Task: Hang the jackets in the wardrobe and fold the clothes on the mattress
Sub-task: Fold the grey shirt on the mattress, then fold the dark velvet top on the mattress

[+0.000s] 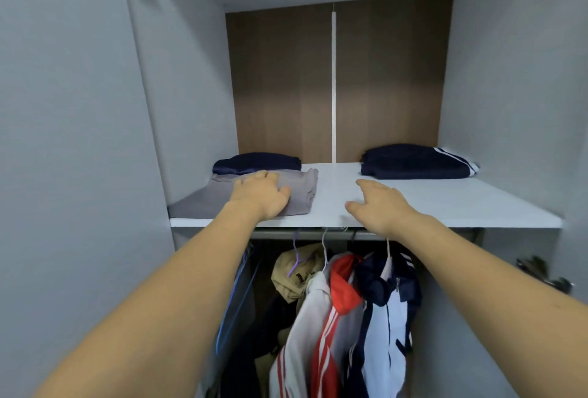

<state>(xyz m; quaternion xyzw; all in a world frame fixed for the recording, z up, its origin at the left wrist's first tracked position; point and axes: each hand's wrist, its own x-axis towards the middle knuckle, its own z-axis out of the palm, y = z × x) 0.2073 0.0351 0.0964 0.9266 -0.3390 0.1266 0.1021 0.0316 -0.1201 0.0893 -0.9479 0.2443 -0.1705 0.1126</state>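
On the wardrobe shelf (413,203), one folded garment (299,190) lies front-left, another (254,163) behind it, a third (416,163) back-right; jackets (350,318) hang below.

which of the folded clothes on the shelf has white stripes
The navy folded garment at the right rear of the shelf; white stripes show at its right end. The navy one at left rear and the grey one are plain.

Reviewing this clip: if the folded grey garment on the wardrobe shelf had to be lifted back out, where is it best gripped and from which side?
Probably at its front edge, from the open front of the shelf. The grey garment lies flat, reaching that lip, with the wardrobe's wall at its left and a navy folded piece behind. The left hand rests on top; fingers under, thumb above, would keep the fold.
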